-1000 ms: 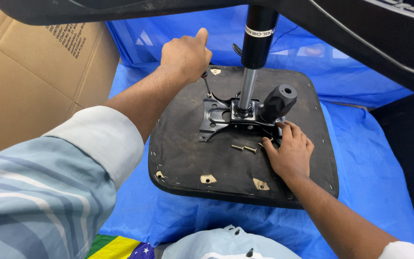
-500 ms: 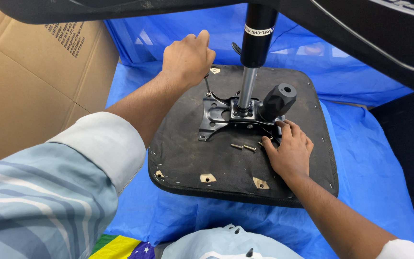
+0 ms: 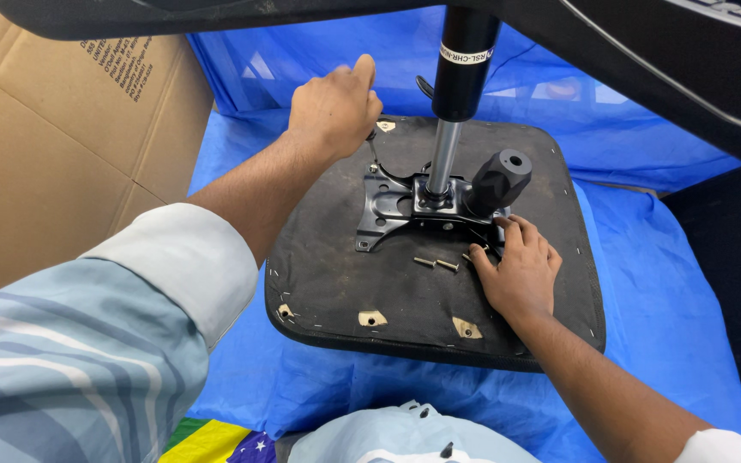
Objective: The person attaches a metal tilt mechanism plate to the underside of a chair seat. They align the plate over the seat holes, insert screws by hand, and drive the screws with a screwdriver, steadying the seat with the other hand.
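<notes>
Seat pan [image 3: 336, 283] on tarp [image 3: 662, 283]; mech plate [image 3: 388, 206] at centre, bolts [image 3: 436, 263] just before it, cardboard [image 3: 53, 171] left, prob. touching tarp.

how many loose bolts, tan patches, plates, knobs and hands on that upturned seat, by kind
loose bolts: 2 lying between the plate and the right hand
tan patches with holes: 4 in view, one partly behind the left hand
black metal plate: 1
black knob: 1
hands on the seat base: 2
total: 10

- Single head view, worn high, tilted steeply down and forward.
- Close range: upturned seat base [image 3: 439, 257] fills centre (no second view to overlap).
</notes>
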